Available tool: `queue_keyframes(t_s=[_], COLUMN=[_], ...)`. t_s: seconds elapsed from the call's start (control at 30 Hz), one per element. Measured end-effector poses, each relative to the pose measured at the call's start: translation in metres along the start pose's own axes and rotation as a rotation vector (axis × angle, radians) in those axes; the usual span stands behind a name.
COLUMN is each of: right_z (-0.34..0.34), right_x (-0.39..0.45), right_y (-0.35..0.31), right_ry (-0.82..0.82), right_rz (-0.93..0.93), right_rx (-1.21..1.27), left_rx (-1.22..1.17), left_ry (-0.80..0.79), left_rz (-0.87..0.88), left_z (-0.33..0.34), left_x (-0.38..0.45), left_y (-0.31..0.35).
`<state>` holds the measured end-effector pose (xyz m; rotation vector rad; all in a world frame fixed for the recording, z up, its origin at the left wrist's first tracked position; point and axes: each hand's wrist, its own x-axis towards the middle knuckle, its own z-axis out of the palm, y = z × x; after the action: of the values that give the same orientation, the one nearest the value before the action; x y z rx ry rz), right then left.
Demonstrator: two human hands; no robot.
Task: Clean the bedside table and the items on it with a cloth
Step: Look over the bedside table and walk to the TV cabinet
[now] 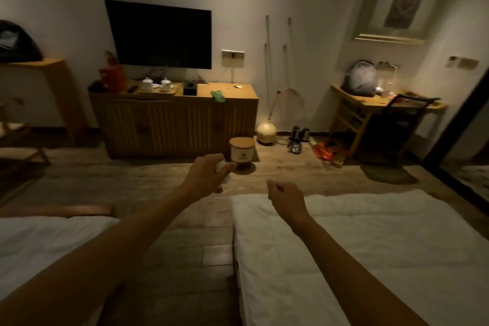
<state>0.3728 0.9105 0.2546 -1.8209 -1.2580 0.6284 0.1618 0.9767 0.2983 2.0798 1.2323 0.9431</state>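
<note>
A small white object (221, 167), too blurred to be told as the cloth, is clasped in the curled left hand (205, 171) above the floor between the beds, seemingly for carrying, while the right hand (284, 197) is loosely curled, empty; no bedside table is seen.

A small white crumpled cloth (221, 169) sits bunched in the left hand (205, 172), held above the wooden floor.
</note>
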Motion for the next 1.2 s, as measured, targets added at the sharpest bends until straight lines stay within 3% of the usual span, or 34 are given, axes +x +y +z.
queue_keyframes(t_s=[0.23, 0.53, 0.8, 1.07, 1.2], right_z=[0.076, 0.138, 0.184, 0.247, 0.261], right_x=[0.130, 0.255, 0.383, 0.592, 0.680], right_y=[-0.051, -0.078, -0.053, -0.031, -0.023], right_ry=[-0.087, -0.138, -0.117, -0.112, -0.140], right_rz=[0.023, 0.022, 0.301, 0.578, 0.661], right_rx=[0.066, -0.002, 0.201, 0.487, 0.518], left_rx=[0.067, 0.121, 0.088, 0.058, 0.044], left_ry=[0.092, 0.032, -0.082, -0.139, -0.141], left_rz=[-0.111, -0.179, -0.230, -0.307, -0.347], left_z=[-0.038, -0.065, -0.037, -0.002, 0.015], left_x=[0.114, 0.236, 0.346, 0.529, 0.617], left_y=[-0.086, -0.166, -0.243, -0.338, -0.366])
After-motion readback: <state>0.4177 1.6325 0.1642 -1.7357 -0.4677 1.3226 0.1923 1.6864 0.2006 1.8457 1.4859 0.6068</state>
